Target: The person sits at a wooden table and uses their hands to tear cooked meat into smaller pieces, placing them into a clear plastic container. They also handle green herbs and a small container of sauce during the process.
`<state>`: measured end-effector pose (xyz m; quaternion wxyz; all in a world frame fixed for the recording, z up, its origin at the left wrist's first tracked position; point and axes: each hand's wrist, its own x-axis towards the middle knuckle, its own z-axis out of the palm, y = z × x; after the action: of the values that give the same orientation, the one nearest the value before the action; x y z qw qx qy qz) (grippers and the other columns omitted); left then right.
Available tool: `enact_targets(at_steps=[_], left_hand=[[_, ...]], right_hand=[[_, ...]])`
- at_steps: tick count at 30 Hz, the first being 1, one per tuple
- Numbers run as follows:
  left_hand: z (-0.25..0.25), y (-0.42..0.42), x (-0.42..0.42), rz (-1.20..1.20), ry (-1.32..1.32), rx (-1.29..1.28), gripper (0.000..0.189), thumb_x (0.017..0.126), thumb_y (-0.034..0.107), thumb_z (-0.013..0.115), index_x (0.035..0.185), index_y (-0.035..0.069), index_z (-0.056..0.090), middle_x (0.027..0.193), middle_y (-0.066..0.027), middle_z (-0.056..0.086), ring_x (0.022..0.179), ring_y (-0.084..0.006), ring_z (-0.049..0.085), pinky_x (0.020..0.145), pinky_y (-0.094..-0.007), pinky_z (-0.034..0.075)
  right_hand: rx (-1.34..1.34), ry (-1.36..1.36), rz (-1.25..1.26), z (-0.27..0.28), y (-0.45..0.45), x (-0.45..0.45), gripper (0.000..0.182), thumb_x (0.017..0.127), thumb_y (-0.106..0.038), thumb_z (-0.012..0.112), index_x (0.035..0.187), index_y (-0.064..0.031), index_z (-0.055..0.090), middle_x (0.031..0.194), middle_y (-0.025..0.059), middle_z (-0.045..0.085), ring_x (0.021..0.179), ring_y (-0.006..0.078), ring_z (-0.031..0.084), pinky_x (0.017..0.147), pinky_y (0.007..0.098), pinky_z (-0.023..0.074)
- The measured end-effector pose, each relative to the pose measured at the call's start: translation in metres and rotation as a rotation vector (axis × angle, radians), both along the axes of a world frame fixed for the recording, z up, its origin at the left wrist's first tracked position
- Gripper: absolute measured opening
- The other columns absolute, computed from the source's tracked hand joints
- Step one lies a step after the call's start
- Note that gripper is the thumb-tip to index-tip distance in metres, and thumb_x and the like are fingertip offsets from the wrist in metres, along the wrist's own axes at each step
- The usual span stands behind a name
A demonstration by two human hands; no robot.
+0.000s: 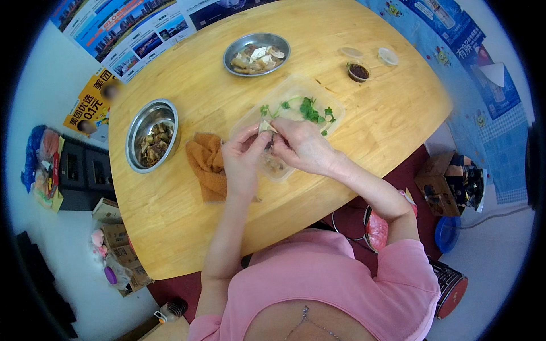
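Above a clear plastic food container (291,115), my left hand (243,149) and my right hand (306,145) meet fingertip to fingertip. Between them they pinch a small pale piece of food (266,127); the fingers hide part of it. Green leafy herb sprigs (311,111) lie in the container, on its far and right side. Some brownish food bits (273,163) show through its near end, below my hands. A folded orange-brown cloth (204,160) rests on the table, partly behind my left hand and wrist.
A steel bowl (175,123) of brown food scraps stands left. Farther back is a steel dish (286,64) with pale pieces. A small cup of dark sauce (358,72) and two clear lids, one of them a round lid (387,56), sit back right on the wooden table (192,238).
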<state>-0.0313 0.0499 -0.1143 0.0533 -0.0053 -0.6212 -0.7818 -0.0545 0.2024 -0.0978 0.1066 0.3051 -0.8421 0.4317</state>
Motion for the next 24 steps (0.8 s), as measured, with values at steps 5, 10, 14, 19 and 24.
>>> enact_targets(at_steps=[5,10,14,19,24], left_hand=[[0.007,-0.008,-0.003,-0.258,-0.120,0.434,0.023,0.086,0.003,0.059,0.108,-0.002,0.062,0.097,-0.0088,0.067,0.085,-0.0149,0.063,0.072,-0.0297,0.052],[-0.001,-0.012,-0.007,-0.350,-0.174,0.600,0.025,0.087,0.004,0.057,0.111,-0.002,0.060,0.104,-0.0105,0.065,0.095,-0.0183,0.062,0.080,-0.0319,0.052],[-0.005,-0.009,-0.006,-0.291,-0.129,0.628,0.027,0.086,0.001,0.057,0.113,-0.003,0.060,0.107,-0.0107,0.064,0.096,-0.0171,0.061,0.083,-0.0310,0.050],[0.005,0.003,-0.001,-0.098,0.000,0.310,0.024,0.085,0.001,0.058,0.109,0.000,0.063,0.097,-0.0051,0.066,0.084,-0.0113,0.061,0.068,-0.0258,0.049],[0.003,-0.001,-0.002,-0.038,0.014,0.215,0.026,0.085,0.000,0.058,0.111,-0.002,0.062,0.100,-0.0063,0.066,0.085,-0.0109,0.060,0.073,-0.0254,0.048]], right_hand=[[-0.110,-0.160,0.084,-0.001,0.003,-0.001,0.015,0.082,-0.013,0.051,0.088,0.0003,0.053,0.069,0.0223,0.057,0.065,0.0392,0.058,0.057,0.0453,0.0447],[-0.191,-0.221,0.109,0.001,0.000,-0.001,0.015,0.086,-0.013,0.048,0.090,0.0007,0.052,0.069,0.0214,0.058,0.066,0.0386,0.059,0.057,0.0439,0.0449],[-0.294,-0.321,0.089,0.008,-0.002,0.006,0.014,0.087,-0.013,0.048,0.089,0.0007,0.052,0.070,0.0202,0.058,0.065,0.0360,0.060,0.057,0.0424,0.0448],[-0.053,-0.148,0.051,0.011,0.002,0.007,0.014,0.086,-0.014,0.051,0.087,0.0001,0.052,0.069,0.0175,0.059,0.063,0.0332,0.059,0.056,0.0402,0.0445],[-0.229,-0.304,0.116,0.015,0.004,0.011,0.010,0.085,-0.011,0.053,0.083,-0.0010,0.054,0.072,0.0160,0.059,0.065,0.0319,0.059,0.058,0.0387,0.0447]])
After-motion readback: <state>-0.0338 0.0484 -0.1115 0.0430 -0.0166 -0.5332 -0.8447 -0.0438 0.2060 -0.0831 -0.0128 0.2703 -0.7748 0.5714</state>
